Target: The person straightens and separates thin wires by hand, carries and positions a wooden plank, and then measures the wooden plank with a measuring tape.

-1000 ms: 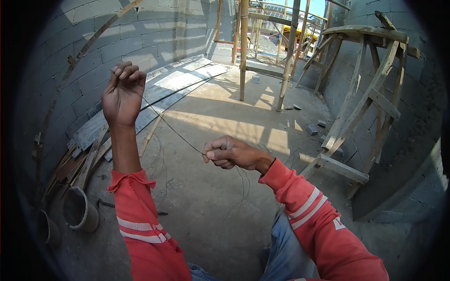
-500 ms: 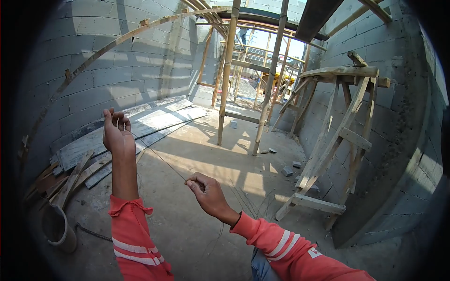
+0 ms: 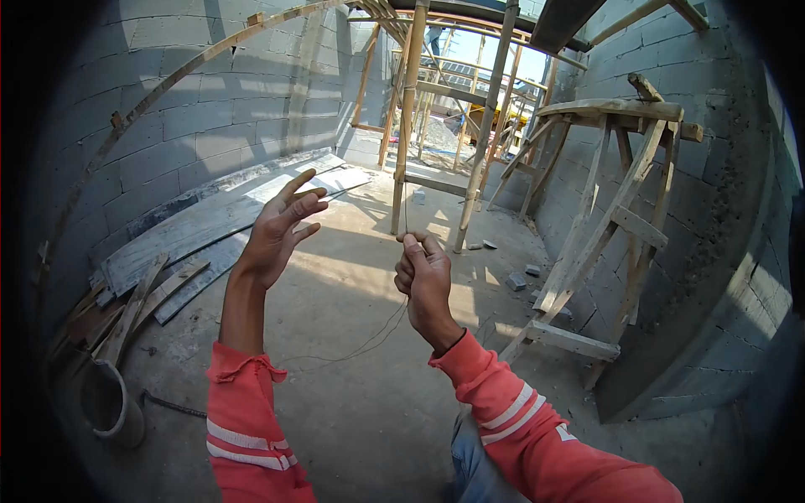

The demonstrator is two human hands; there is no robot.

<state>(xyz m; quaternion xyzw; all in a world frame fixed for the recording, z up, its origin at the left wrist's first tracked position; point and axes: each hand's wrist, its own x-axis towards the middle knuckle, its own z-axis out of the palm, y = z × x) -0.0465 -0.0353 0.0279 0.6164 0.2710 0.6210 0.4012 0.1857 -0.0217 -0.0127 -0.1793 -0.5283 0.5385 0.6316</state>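
Observation:
My left hand (image 3: pixel 281 230) is raised left of centre, its fingers spread and nothing visible between them. To its right, my right hand (image 3: pixel 424 277) pinches a thin dark wire between thumb and fingers. A short length of the wire (image 3: pixel 406 205) rises upright above the fingertips. Below the fist, thin looping strands (image 3: pixel 369 342) hang and curve off to the left over the floor. The two hands are apart.
Boards and sheets (image 3: pixel 189 239) lie along the left block wall. A bucket (image 3: pixel 126 419) stands at lower left, near a dark rod (image 3: pixel 174 405). Upright poles (image 3: pixel 407 126) rise ahead. A wooden trestle (image 3: pixel 625 201) leans at right, near block pieces (image 3: pixel 516 282). A person (image 3: pixel 435 40) is far off.
My left hand has let go of the wire, opened and moved right towards my right hand. My right hand has risen and shifted right, still pinching the wire, which now points upward.

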